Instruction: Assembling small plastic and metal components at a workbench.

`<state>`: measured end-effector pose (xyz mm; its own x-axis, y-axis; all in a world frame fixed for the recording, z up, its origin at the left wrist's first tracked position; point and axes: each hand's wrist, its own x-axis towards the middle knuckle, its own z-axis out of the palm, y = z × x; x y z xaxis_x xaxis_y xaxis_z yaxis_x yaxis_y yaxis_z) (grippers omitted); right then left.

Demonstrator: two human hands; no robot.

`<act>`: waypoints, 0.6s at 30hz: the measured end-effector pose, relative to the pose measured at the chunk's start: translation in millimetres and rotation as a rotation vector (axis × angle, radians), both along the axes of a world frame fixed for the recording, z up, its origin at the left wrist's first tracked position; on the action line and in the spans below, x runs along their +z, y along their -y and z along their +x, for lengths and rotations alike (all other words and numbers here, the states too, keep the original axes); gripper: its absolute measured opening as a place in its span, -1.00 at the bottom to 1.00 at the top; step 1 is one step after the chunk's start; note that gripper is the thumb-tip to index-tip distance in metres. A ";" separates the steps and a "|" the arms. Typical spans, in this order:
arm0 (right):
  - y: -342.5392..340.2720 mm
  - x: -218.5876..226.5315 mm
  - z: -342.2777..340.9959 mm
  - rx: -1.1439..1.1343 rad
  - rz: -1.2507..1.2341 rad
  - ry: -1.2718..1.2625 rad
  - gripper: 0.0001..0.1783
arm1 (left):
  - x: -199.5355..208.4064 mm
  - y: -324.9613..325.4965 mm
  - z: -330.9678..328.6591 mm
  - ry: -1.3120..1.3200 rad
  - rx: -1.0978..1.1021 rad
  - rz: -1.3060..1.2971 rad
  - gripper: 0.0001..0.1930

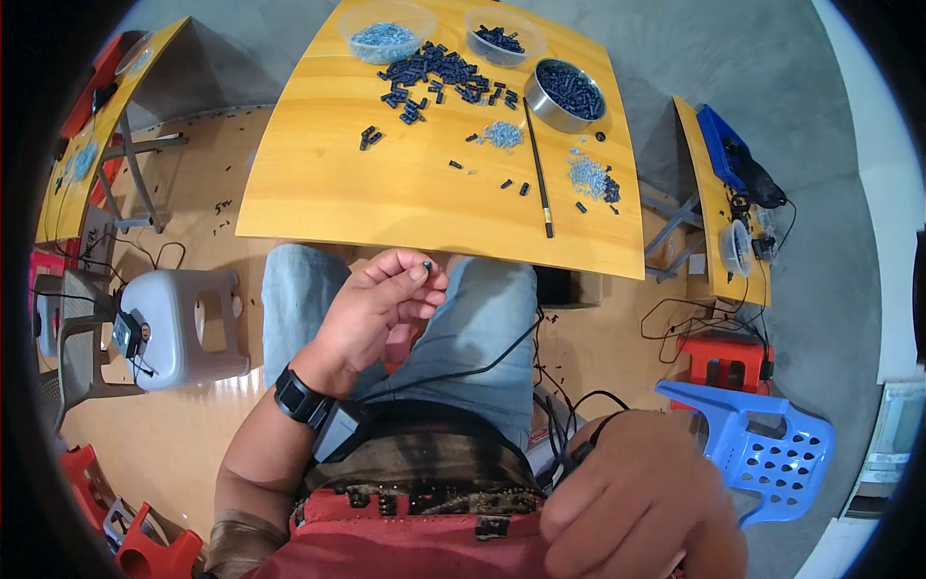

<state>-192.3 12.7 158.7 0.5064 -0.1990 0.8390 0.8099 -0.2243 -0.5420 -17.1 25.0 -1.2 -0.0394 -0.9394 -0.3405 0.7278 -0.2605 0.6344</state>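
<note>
Just off the table's near edge, my left hand (391, 294) pinches a small dark piece (427, 265) between thumb and forefinger. Large and close, my right hand (641, 502) is raised at the lower right with its fingers curled; whatever they may hold is hidden. On the yellow table (338, 198) lies a spread pile of short black cylindrical parts (439, 68). Small heaps of clear bits (503, 134) and more clear bits (588, 177) sit nearer me, the latter beside tiny black pieces (612, 189). Between these heaps lies a thin black stick (537, 169).
Along the far side stand a clear tub (424, 48) of bluish bits, another clear tub (535, 53) of black parts and a metal bowl (571, 124). A grey stool (169, 338) is at left, a blue plastic chair (714, 415) at right. Black cables (482, 362) cross my lap.
</note>
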 end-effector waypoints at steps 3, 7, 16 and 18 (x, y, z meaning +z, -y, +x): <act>27.4 -12.3 -6.5 -0.333 0.221 -0.336 -0.83 | -1.7 4.9 3.1 -0.028 -0.011 -0.012 -0.88; 125.9 -76.3 -6.4 -0.999 -0.068 -0.995 -0.88 | -4.5 9.6 5.9 -0.057 -0.011 0.000 -0.88; 170.6 -144.7 -11.8 -1.343 -0.472 -1.012 -0.92 | -8.2 15.9 17.2 -0.070 0.019 -0.020 -0.87; 176.4 -145.3 -11.3 -1.354 -0.483 -1.005 -0.93 | -8.6 17.0 18.5 -0.078 0.025 -0.021 -0.87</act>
<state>-203.6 -163.6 13.4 0.5227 -0.7314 0.4381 -0.6452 -0.6752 -0.3575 1.4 8.0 -9.8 -0.0417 -0.9474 -0.3173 0.7811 -0.2289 0.5809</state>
